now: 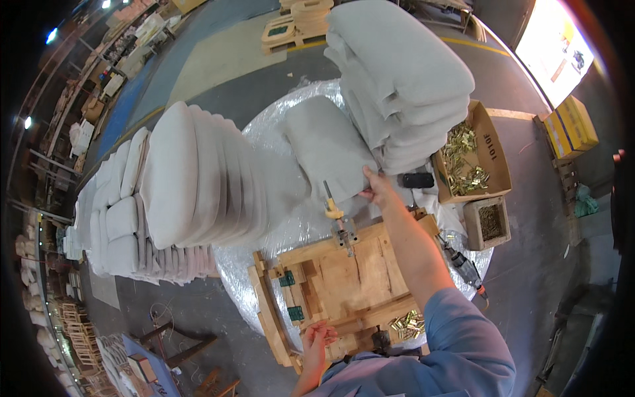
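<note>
A grey upholstered pad [324,142] lies on the plastic-wrapped round table, just beyond a wooden jig. At its near right corner my right hand [376,187] is closed, with the thumb on top and the fingers partly hidden. My left hand [319,335] hovers by the near left part of the wooden jig [354,268], its fingers loosely bent and apart, with nothing visible in them. A toggle clamp [340,225] with a yellow part stands on the jig's far rail. Small brass-coloured metal fittings [407,324] lie at the jig's near right corner.
Tall stacks of grey pads stand left [192,178] and far right [403,73]. A cardboard box [493,152] of metal fittings and a smaller bin [488,225] sit at right. A power screwdriver [463,266] lies beside the jig; a black object [418,180] rests near my right hand.
</note>
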The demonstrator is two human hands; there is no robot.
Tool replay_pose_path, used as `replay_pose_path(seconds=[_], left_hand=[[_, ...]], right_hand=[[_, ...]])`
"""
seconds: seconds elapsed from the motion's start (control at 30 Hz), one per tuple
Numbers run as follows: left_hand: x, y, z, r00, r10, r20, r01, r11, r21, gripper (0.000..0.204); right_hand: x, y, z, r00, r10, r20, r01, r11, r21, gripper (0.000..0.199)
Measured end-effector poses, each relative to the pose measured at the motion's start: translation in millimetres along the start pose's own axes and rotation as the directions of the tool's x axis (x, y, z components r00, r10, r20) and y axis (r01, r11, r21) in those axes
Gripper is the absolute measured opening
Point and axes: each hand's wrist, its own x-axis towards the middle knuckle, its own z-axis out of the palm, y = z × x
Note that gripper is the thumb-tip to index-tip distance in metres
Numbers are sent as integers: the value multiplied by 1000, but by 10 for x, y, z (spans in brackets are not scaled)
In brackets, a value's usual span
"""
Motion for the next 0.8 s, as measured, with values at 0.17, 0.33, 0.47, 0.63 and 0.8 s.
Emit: replay_pose_path(seconds=[0.17,0.33,0.47,0.63,0.8], left_hand=[[38,58,285,998,16,60,-12,998,-68,29],[-20,235,224,997,70,24,-68,996,-53,30],[-15,211,-121,987,84,-134,-101,986,-132,31],[308,570,-282,981,139,-135,-150,986,-68,35],[891,2191,-824,696,593,-404,-650,760,-5,34]], right_hand=[[-435,175,785,990,-27,-137,51,984,169,75],[-120,14,1051,980,-101,-169,141,959,245,85],[77,16,787,969,-73,-235,125,968,217,81],[31,-80,-91,985,-32,169,16,995,97,62],[-1932,-25,-728,960,-55,276,40,997,61,38]])
